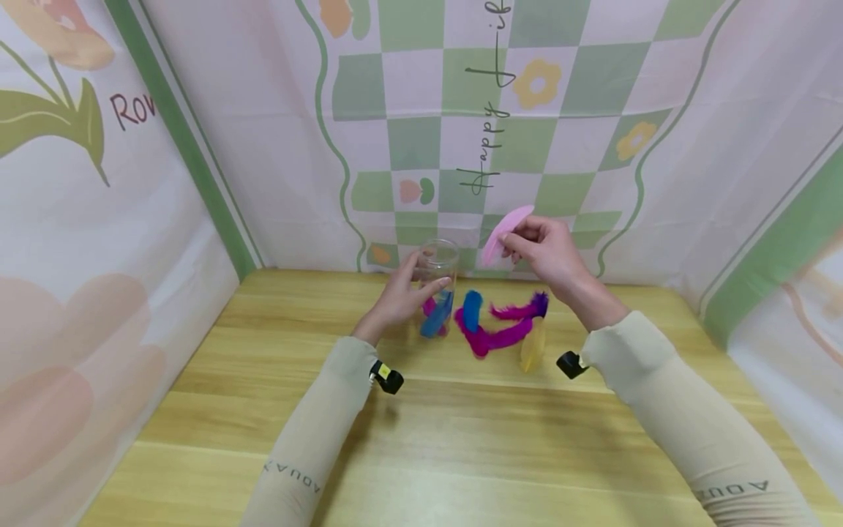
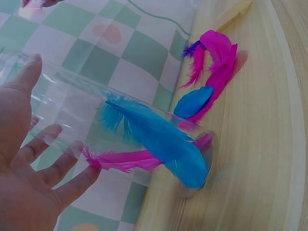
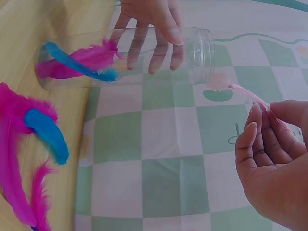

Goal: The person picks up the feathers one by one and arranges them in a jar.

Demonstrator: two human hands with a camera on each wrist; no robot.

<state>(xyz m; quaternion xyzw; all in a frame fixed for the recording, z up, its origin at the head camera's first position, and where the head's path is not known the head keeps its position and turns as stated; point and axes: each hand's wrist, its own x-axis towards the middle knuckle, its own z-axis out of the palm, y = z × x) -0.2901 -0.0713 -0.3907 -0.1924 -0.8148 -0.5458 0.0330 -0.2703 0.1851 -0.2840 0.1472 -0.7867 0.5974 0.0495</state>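
Observation:
A clear jar [image 1: 440, 265] stands upright on the table, its open mouth at the top. My left hand [image 1: 403, 294] holds it from the left side, thumb in front and fingers around the back. Inside lie a blue feather [image 2: 156, 137] and a magenta feather [image 2: 127, 160], near the bottom. Between thumb and fingertips my right hand [image 1: 543, 247] pinches a light pink feather [image 1: 506, 233], raised to the right of the jar. In the right wrist view, the feather's fluffy end points toward the jar's mouth, a short way off.
Right of the jar, loose feathers lie on the wooden table [image 1: 454, 439]: a blue one [image 1: 472, 311], magenta ones [image 1: 506, 337], a dark purple tuft [image 1: 540, 303] and a yellow one [image 1: 533, 348]. A patterned cloth [image 1: 411, 146] hangs behind the table's back edge.

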